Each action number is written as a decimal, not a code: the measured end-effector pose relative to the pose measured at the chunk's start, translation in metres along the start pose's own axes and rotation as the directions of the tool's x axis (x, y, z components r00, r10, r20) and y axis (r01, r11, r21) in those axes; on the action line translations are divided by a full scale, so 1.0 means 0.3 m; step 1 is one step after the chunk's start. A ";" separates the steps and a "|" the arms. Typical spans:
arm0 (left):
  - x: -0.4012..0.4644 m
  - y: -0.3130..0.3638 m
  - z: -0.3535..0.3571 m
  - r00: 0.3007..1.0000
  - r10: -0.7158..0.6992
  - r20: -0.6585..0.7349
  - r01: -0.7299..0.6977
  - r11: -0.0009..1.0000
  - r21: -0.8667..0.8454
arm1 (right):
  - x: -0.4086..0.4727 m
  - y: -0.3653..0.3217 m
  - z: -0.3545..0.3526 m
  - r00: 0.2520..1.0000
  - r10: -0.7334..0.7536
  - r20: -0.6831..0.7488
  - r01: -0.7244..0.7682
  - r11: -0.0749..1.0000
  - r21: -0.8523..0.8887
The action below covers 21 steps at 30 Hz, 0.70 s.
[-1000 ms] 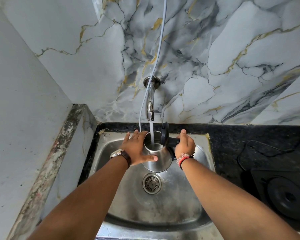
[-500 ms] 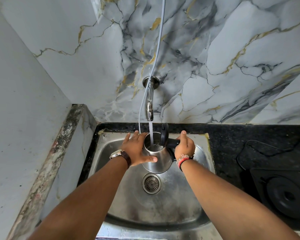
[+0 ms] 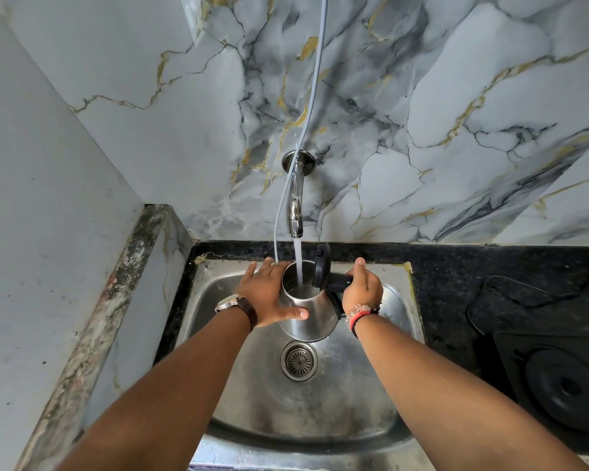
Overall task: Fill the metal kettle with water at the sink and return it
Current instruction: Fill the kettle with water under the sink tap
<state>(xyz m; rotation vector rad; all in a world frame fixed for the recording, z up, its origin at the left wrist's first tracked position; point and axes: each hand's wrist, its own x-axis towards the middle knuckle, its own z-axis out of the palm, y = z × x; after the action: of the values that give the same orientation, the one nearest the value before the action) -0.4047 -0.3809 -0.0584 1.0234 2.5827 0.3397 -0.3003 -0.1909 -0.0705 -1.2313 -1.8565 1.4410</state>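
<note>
The metal kettle (image 3: 315, 317) is held over the steel sink (image 3: 361, 396), directly under the wall tap (image 3: 296, 212). Its black lid (image 3: 322, 266) stands flipped up on the right side. Water runs from the tap straight into the kettle's open mouth. My left hand (image 3: 269, 297) wraps the kettle's left side, thumb across the front. My right hand (image 3: 361, 288) grips the black handle on the right.
A thin grey hose (image 3: 315, 96) hangs down the marble wall into the sink beside the tap. The drain (image 3: 299, 361) lies below the kettle. On the black counter to the right sits the kettle's black base (image 3: 565, 385) with its cord (image 3: 490, 300). A wall closes the left side.
Nothing has visibly moved; both hands keep the kettle under the running tap.
</note>
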 end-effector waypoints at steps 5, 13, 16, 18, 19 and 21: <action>-0.007 0.005 0.000 1.000 0.001 0.001 -0.001 1.000 -0.019 | 0.001 0.005 -0.003 1.000 -0.009 -0.002 0.009 1.000 -0.001; -0.020 0.010 -0.010 1.000 -0.009 -0.018 0.008 0.999 -0.051 | 0.006 0.013 0.000 0.999 -0.031 -0.009 0.031 0.999 -0.014; 0.005 0.047 -0.071 0.962 -0.164 -0.217 0.077 0.929 -0.361 | 0.006 0.016 0.004 0.999 -0.044 -0.004 0.044 0.999 -0.019; 0.045 0.087 -0.136 0.929 -0.231 -0.289 0.008 0.793 -0.609 | 0.007 0.021 0.007 0.998 -0.056 -0.012 0.056 0.998 -0.025; 0.064 0.106 -0.170 0.921 -0.222 -0.320 -0.049 0.750 -0.660 | 0.007 0.024 0.008 0.998 -0.059 -0.016 0.058 0.998 -0.026; 0.090 0.141 -0.226 0.901 -0.166 -0.401 -0.141 0.762 -0.632 | 0.006 0.024 0.011 0.998 -0.058 -0.019 0.058 0.998 -0.022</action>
<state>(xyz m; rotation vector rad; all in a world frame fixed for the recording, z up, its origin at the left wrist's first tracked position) -0.4238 -0.3384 0.0118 0.7096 2.4798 1.5010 -0.3013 -0.1907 -0.0787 -1.1874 -1.8838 1.3768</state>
